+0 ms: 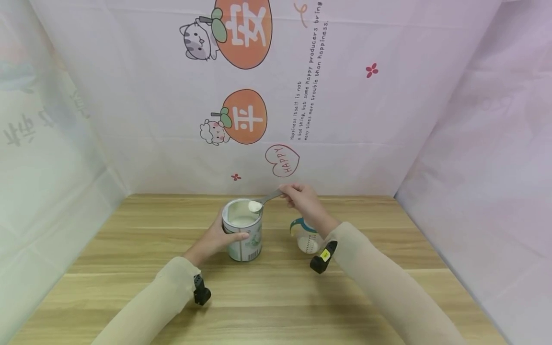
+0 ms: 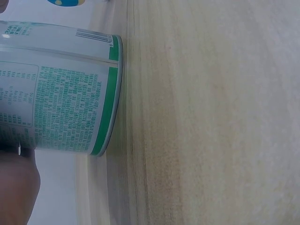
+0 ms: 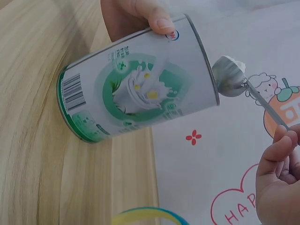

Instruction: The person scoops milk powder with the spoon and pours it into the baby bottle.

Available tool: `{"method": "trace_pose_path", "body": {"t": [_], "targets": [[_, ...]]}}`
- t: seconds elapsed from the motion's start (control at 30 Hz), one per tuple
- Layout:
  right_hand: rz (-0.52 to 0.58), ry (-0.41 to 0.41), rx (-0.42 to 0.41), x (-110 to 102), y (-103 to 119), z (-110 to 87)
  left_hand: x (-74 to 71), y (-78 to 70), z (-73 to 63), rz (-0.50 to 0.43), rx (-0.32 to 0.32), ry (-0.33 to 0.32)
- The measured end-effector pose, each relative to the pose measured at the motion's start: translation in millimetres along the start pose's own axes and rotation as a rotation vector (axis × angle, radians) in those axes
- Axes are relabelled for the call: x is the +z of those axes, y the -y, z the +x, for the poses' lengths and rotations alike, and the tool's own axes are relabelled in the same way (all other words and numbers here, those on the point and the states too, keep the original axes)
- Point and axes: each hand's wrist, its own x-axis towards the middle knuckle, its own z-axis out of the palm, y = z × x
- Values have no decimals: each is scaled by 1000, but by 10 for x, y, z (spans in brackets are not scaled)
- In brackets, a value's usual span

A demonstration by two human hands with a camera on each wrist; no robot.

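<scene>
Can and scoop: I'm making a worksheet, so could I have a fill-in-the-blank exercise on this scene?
The left hand grips the can, which has a ____ band at its base.
The scoop, bearing white powder, is held in the ____ hand.
In the head view, the bottle stands with the can to its ____.
Missing words: green; right; left.

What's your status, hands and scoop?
Left hand gripping can. Right hand holding scoop of white powder at can's rim. Bottle right of can, not in the way.
</scene>
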Motion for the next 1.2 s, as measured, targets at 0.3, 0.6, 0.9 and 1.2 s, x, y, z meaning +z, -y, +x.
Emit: {"method": "trace_pose_path", "body": {"t": [0.3,0.6,0.9,1.2], "targets": [[23,7,-8,-141,-2,-29,-7,12,-13,-21,11,12],[14,-20,-15,-324,-12,-73,-13,17,-15,-29,8,12],[20,-43,5,-509,-89,-95,-5,-13,-32,-17,6,11],[43,-52,3,-759,-226,-145,3,-28,-31,-9,8,12]]}}
